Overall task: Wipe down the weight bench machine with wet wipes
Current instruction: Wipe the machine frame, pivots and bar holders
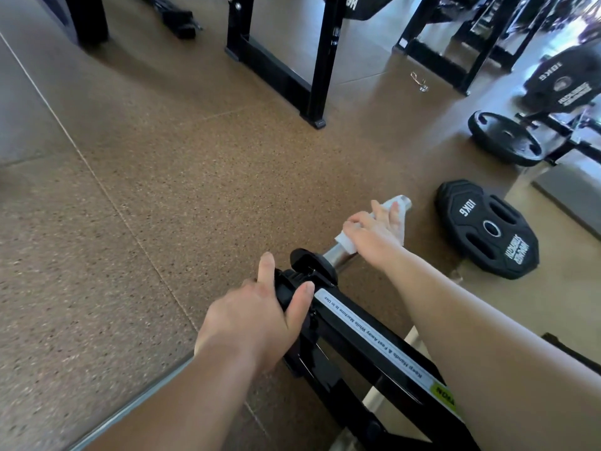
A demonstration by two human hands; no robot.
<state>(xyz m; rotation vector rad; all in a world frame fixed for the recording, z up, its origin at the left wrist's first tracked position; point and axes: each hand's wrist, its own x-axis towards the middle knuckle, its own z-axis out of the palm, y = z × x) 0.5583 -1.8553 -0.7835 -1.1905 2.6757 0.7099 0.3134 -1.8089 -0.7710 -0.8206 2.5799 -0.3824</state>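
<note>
Right hand (374,234) clamps a white wipe (347,244) round the chrome peg (335,257); left hand (250,323) grips the black arm (354,353); its label (370,336) reads "Keep Hands & Feet Away While Machine Is In Use"; plate (487,229) says 10KG.

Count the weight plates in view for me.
3 weight plates: one flat on the floor beside the right hand, one farther back, one at the top right edge; more may be hidden.

Left hand (250,320) and right hand (374,232) bare; forearms (182,395) bare.
</note>
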